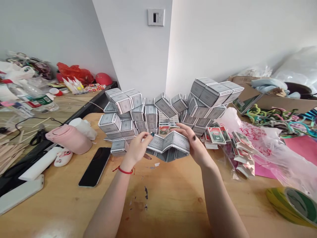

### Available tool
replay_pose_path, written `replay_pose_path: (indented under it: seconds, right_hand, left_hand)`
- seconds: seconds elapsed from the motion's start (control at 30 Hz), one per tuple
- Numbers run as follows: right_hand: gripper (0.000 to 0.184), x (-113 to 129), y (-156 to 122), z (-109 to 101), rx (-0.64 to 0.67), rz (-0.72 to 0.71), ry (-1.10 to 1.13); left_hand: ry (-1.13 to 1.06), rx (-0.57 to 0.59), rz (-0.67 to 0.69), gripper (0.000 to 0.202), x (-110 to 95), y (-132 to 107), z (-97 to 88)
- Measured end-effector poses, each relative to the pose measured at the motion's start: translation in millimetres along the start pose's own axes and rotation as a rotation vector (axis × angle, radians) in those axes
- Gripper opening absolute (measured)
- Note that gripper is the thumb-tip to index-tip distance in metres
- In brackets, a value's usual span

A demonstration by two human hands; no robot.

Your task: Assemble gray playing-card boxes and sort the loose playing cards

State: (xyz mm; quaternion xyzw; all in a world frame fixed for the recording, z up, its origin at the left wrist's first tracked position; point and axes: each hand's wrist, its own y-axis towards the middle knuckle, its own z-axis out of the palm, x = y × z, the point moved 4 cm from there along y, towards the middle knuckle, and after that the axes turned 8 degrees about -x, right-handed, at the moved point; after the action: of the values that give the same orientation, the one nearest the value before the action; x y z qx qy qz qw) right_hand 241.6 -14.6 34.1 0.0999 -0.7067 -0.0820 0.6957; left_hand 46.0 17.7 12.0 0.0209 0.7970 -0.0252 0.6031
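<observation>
The left hand (pixel 138 145) grasped the left end of a zigzag playing-card strip (pixel 170 140), thumb at its upper edge, while the right hand (pixel 195 143) grasped the right end, fingers reaching along the far side. Holding both ends probably kept the folded joints from sagging or spreading. The strip was over the table (pixel 173 211), on the near side of the stacked card blocks (pixel 121 125), where both hands had room. Those blocks rose higher at left and right than in the middle, seemingly braced against their neighbours. Open-flapped playing-card boxes (pixel 244 152) lay to their right, and a black smartphone (pixel 95 167) lay left, near a pink bottle (pixel 71 138); both spots likely left the near middle free for handling.
</observation>
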Motion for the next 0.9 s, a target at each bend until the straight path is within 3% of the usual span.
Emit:
replay_pose_path:
  seconds: [0.17, 0.27, 0.4, 0.6, 0.9]
  right_hand:
    - [0.049, 5, -3, 1, -0.019, -0.065, -0.232]
    - [0.039, -5, 1, -3, -0.075, 0.034, -0.14]
    - [0.036, -16, 4, -6, -0.087, 0.159, 0.015]
    - [0.039, -25, 2, -11, -0.098, 0.293, 0.016]
    - [0.044, -17, 0, -1, -0.013, 0.324, -0.065]
  left_hand:
    - [-0.023, 0.076, -0.032, 0.034, 1, 1, 1.1]
    - [-0.033, 0.148, 0.063, 0.034, -10, 0, 1.5]
    - [-0.029, 0.1, 0.187, 0.032, -19, 0, 1.0]
    - [-0.018, 0.18, 0.114, 0.037, -10, 2, 10.8]
    - [0.086, 0.112, 0.075, 0.044, -12, -2, 11.6]
